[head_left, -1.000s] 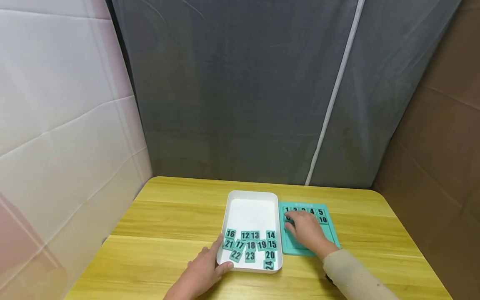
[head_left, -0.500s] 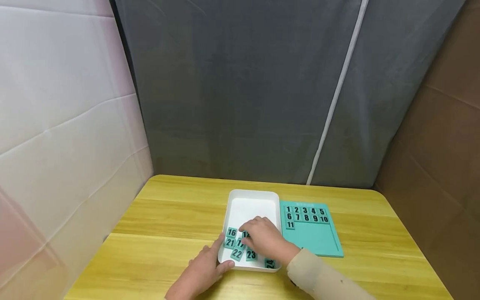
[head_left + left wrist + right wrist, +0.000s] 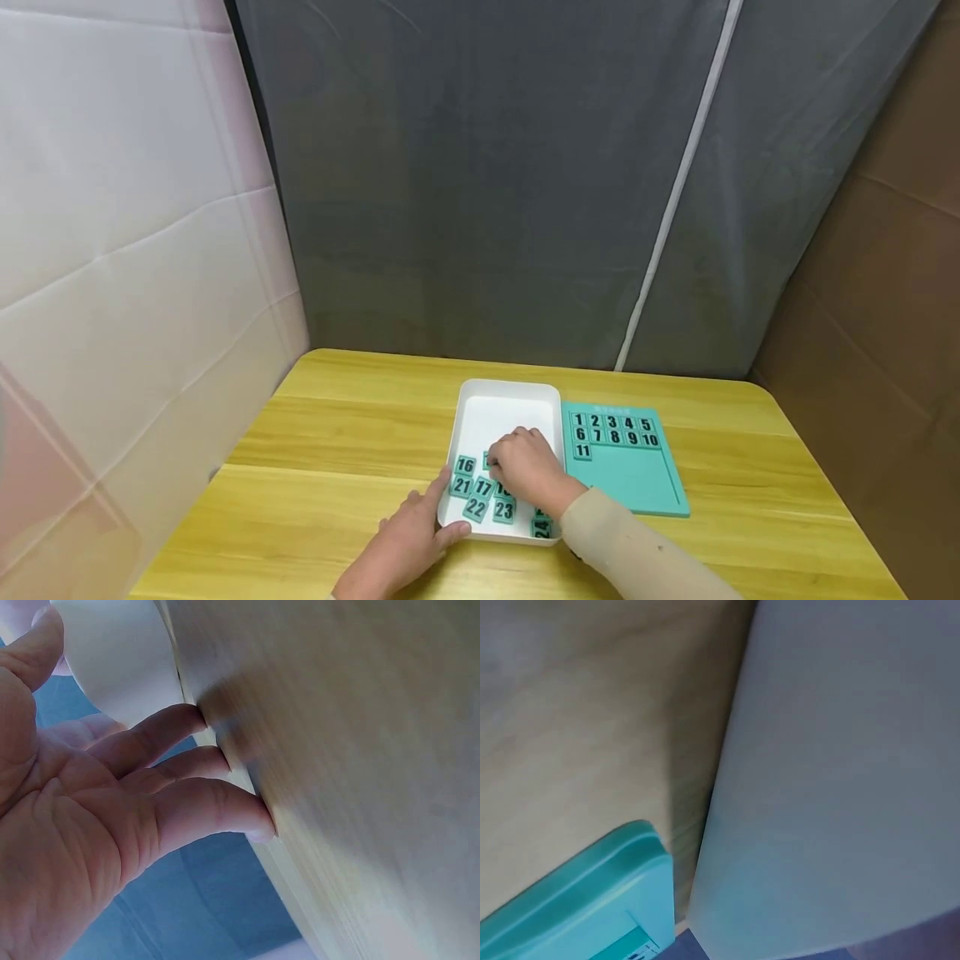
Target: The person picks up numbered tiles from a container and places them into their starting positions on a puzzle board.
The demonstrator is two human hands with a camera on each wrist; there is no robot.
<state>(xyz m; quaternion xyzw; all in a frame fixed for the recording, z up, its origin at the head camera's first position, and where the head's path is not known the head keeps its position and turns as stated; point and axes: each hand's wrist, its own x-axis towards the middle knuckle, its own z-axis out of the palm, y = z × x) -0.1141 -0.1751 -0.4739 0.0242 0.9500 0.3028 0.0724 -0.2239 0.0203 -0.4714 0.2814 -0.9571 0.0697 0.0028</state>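
Observation:
Inside the white tray (image 3: 510,408) lie several teal tiles with black numbers, among them tile 16 (image 3: 465,465), tile 17 (image 3: 483,487) and tile 23 (image 3: 504,511). My left hand (image 3: 405,537) holds the tray's near left corner, thumb at the front rim and index finger along the left side. In the left wrist view its other fingertips (image 3: 259,814) rest on the table. My right hand (image 3: 528,468) reaches into the tray with curled fingers and pinches the number 12 tile (image 3: 487,460), mostly covered by the fingertips. The right wrist view shows the tray wall, not the fingers.
Against the tray's right side lies a teal number board (image 3: 630,475), its tiles 1 to 11 set in rows at the top left. Both rest on a yellow wooden table (image 3: 315,467). A grey curtain (image 3: 480,183) hangs behind it.
My right hand has moved left from the board into the tray and its fingers have closed at tile 12. Tile 11 shows on the board. The left hand stays at the tray corner.

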